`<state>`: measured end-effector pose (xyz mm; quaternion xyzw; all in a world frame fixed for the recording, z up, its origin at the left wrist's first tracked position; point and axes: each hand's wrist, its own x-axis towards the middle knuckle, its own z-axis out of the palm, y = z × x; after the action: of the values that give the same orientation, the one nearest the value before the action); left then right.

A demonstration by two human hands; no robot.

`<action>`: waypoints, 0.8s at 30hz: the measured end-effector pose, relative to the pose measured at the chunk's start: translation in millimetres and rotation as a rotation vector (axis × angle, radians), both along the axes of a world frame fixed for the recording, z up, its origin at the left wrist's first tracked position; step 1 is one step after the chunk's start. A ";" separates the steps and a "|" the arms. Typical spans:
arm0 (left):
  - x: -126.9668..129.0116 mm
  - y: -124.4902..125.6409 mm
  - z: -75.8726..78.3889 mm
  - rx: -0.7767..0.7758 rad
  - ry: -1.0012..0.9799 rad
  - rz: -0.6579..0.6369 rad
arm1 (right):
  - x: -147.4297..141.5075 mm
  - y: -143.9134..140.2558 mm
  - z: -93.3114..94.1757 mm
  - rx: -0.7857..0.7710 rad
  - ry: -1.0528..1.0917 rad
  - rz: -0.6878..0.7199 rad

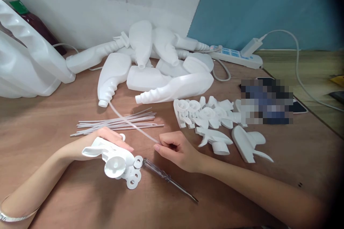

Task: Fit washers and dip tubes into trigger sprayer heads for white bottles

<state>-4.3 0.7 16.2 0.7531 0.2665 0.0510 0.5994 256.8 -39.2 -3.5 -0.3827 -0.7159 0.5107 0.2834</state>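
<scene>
My left hand grips a white spray trigger head, its round cup-shaped opening turned up toward me. Between the thumb and fingers of my right hand is the end of a thin white tube, which slants up and left toward a bottle neck. Small white ring washers lie in a pile on the table, partly behind the trigger head. A screwdriver with a clear handle rests just below my right hand. Beyond my left hand lies a bundle of thin white tubes.
White empty-looking bottles are heaped at the back. More spray trigger heads lie on the right, near a blurred phone-like object. A power strip with a plugged-in charger stands behind. Large white jugs stand on the left.
</scene>
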 end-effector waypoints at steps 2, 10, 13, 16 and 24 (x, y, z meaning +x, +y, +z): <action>-0.3 -1.6 -0.4 -0.043 0.025 0.059 | -0.2 -0.1 1.5 -0.006 0.010 0.024; 5.6 -3.9 5.5 -0.088 -0.004 0.149 | -1.2 -1.2 3.8 -0.045 0.036 -0.057; 8.7 -3.9 10.0 -0.061 -0.006 0.138 | -2.5 -1.4 3.6 0.013 0.034 -0.070; 10.1 -4.7 12.9 -0.072 0.028 0.139 | -2.7 -1.9 3.0 0.055 0.021 -0.158; 7.0 -5.4 10.5 -0.076 0.033 0.174 | -4.5 -7.8 -0.6 0.306 -0.169 0.128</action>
<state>2.7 -4.6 26.7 0.7047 0.3424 0.0804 0.6162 252.3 -47.0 -4.1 -0.3302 -0.8294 0.3787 0.2442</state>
